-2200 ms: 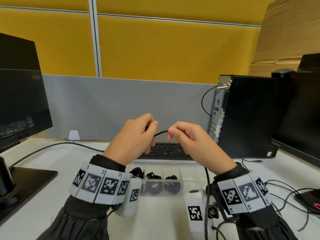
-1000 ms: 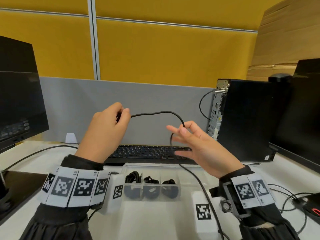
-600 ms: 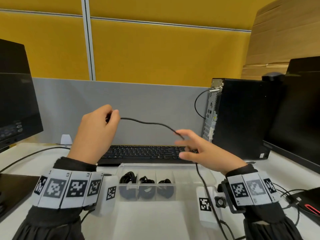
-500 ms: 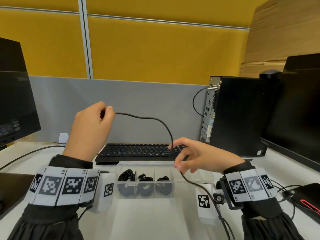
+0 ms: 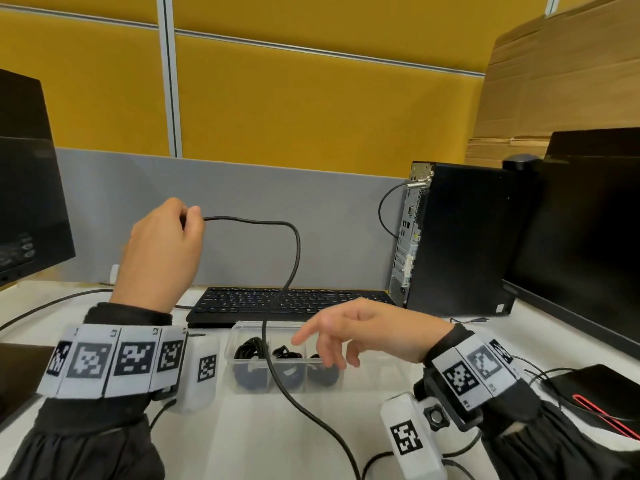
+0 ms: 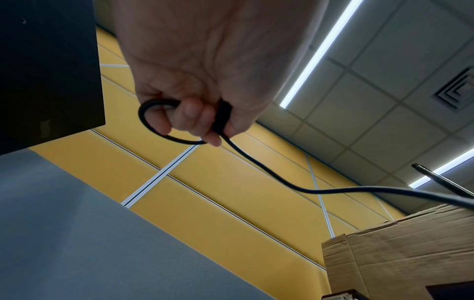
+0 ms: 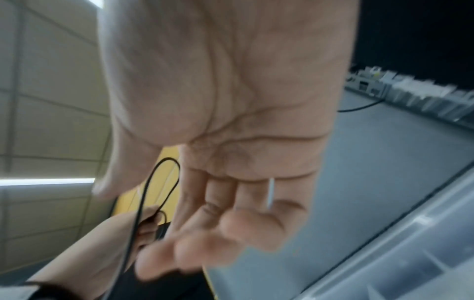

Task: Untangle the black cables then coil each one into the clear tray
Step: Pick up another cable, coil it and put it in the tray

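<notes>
Thin black cable [image 5: 294, 258] arcs from left hand [image 5: 162, 251], small loop pinched; right hand [image 5: 360, 327] released above clear tray [image 5: 367, 375] holding three coils.

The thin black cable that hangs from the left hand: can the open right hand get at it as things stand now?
Probably yes. The right hand is open and holds nothing, above the clear plastic tray. The thin black cable hangs free just to its left, pinched in the left hand, with nothing between them.
</notes>
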`<state>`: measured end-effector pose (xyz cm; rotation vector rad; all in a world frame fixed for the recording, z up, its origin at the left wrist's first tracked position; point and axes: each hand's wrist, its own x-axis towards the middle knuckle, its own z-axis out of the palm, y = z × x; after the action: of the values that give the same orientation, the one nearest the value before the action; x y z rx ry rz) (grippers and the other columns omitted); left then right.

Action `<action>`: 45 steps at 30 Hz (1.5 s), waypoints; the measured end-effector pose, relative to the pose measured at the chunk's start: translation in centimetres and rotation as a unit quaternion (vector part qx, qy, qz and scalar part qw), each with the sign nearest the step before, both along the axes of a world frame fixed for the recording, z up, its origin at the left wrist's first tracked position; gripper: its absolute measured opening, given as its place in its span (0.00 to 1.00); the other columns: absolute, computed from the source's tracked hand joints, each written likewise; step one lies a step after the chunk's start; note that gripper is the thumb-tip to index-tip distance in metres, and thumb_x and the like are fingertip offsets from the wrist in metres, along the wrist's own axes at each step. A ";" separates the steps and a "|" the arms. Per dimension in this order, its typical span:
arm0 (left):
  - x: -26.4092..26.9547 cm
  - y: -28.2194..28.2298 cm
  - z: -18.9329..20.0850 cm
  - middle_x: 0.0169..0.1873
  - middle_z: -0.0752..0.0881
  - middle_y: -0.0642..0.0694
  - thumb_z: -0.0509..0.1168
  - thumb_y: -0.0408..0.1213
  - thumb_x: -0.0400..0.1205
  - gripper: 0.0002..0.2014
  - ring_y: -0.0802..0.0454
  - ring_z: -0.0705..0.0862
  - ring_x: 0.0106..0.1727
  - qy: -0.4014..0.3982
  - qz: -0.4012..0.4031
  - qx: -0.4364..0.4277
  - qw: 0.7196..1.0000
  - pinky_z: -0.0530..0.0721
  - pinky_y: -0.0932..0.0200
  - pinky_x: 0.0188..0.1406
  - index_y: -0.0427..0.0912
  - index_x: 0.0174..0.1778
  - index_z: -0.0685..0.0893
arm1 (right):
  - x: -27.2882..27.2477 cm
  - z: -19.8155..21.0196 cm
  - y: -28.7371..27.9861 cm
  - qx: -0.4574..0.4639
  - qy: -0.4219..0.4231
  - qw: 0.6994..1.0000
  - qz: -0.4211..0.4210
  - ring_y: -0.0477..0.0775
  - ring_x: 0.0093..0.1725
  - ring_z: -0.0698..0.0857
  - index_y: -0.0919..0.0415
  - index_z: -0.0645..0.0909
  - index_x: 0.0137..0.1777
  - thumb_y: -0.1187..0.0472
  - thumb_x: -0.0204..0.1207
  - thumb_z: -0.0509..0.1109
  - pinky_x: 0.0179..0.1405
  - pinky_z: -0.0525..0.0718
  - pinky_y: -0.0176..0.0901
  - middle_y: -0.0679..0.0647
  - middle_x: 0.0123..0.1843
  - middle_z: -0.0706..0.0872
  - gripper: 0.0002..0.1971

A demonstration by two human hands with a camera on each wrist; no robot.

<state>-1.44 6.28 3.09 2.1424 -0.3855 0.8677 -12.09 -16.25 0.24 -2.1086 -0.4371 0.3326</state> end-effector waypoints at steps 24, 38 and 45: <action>-3.1 -2.9 0.4 0.26 0.70 0.44 0.51 0.45 0.87 0.21 0.50 0.68 0.28 0.074 -0.153 0.089 0.981 0.64 0.54 0.29 0.30 0.47 0.79 | -4.7 6.9 -11.3 -0.122 -0.197 0.821 -0.522 0.58 0.48 0.86 0.56 0.74 0.66 0.55 0.83 0.60 0.40 0.85 0.49 0.58 0.52 0.86 0.14; -2.6 -5.3 -0.7 0.27 0.72 0.48 0.56 0.50 0.83 0.17 0.54 0.71 0.30 0.085 -0.290 -0.062 0.951 0.71 0.54 0.38 0.46 0.40 0.84 | -1.1 3.9 2.5 0.033 -0.396 0.873 -0.282 0.46 0.53 0.83 0.46 0.70 0.71 0.62 0.85 0.51 0.53 0.78 0.43 0.44 0.58 0.82 0.18; -2.9 -6.3 -0.9 0.35 0.83 0.41 0.55 0.38 0.86 0.12 0.49 0.78 0.35 0.030 -0.193 0.022 0.981 0.70 0.64 0.30 0.36 0.46 0.81 | -1.7 4.0 3.9 0.099 -0.304 0.915 -0.247 0.50 0.32 0.76 0.47 0.79 0.55 0.38 0.68 0.65 0.33 0.78 0.36 0.45 0.49 0.85 0.19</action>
<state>-4.32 -0.05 2.23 2.0326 -0.7649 0.5762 -13.75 -12.38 4.27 -2.0025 -0.2558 -0.6545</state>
